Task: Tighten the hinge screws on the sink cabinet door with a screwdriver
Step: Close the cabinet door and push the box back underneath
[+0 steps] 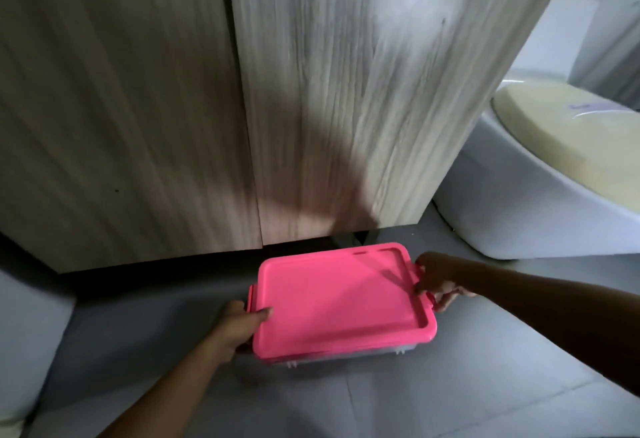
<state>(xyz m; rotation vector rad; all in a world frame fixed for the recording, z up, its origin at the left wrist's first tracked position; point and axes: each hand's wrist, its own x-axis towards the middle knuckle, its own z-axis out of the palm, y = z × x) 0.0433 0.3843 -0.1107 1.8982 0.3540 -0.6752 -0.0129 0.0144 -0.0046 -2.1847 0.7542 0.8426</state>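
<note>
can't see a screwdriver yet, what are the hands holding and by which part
A pink-lidded box, held by its two short ends: the left hand grips the left end, the right hand the right end.

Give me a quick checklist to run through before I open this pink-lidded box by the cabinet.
1. Left hand gripping the box at its left end: ok, thumb over the pink lid.
2. Right hand gripping the right end: ok, fingers curled round the edge.
3. Box set down on the floor: cannot tell.
4. Lid unclipped: cannot tell; it lies flat on the box.
5. Screwdriver in sight: not ok, none visible; the lid hides the contents.
6. Cabinet doors open for the hinges: not ok, both shut.
</note>
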